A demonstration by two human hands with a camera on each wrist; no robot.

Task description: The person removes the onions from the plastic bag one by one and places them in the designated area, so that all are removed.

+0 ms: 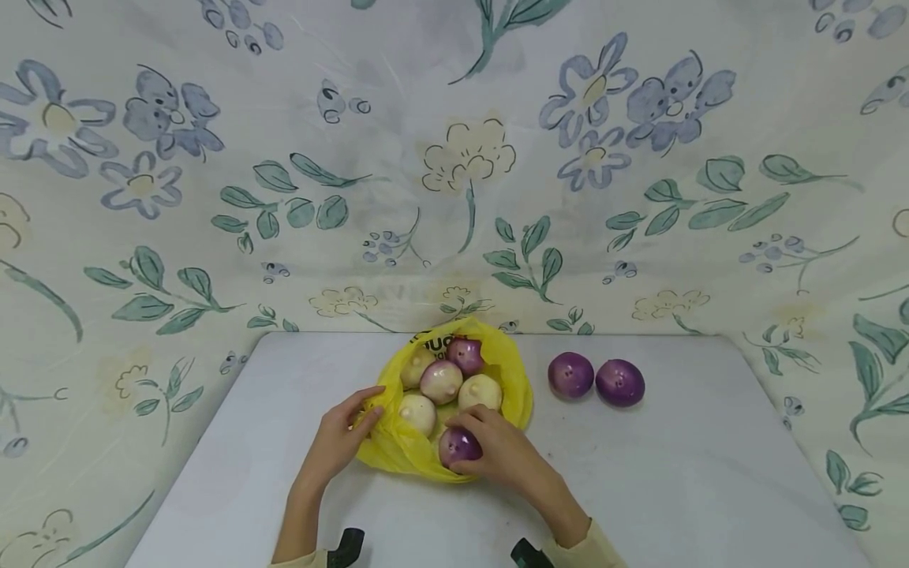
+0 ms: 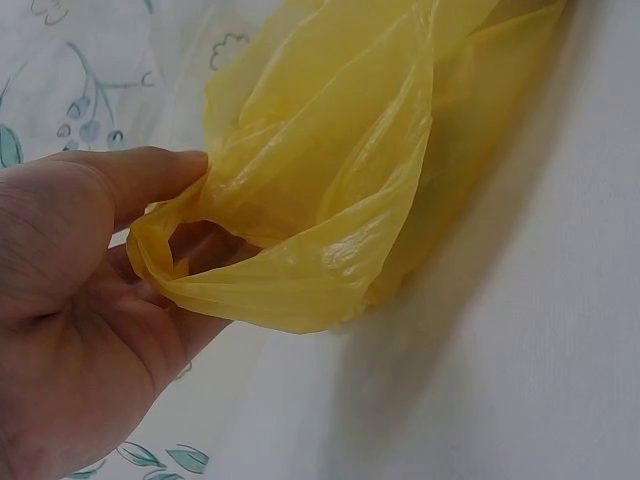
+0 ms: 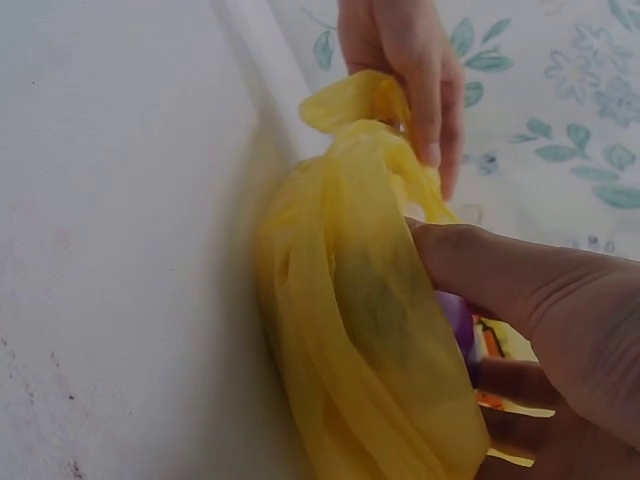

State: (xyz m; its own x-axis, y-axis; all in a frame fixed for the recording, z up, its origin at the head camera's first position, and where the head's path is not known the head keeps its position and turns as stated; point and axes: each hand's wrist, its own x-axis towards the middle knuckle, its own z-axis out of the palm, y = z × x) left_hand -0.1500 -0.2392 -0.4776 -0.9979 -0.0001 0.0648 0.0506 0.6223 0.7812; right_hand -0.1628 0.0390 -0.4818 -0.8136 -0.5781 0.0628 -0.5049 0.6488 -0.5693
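A yellow plastic bag lies with its mouth spread on the table, holding several onions, some pale such as the white onion and some purple such as the streaked onion. My left hand pinches the bag's left rim between thumb and fingers; the left wrist view shows the bag's film looped there. At the bag's near side my right hand grips a purple onion within the opening. In the right wrist view, the bag's film hides most of that onion.
Two purple onions, a left one and a right one, sit side by side to the right of the bag. The white table meets a floral cloth behind and at both sides.
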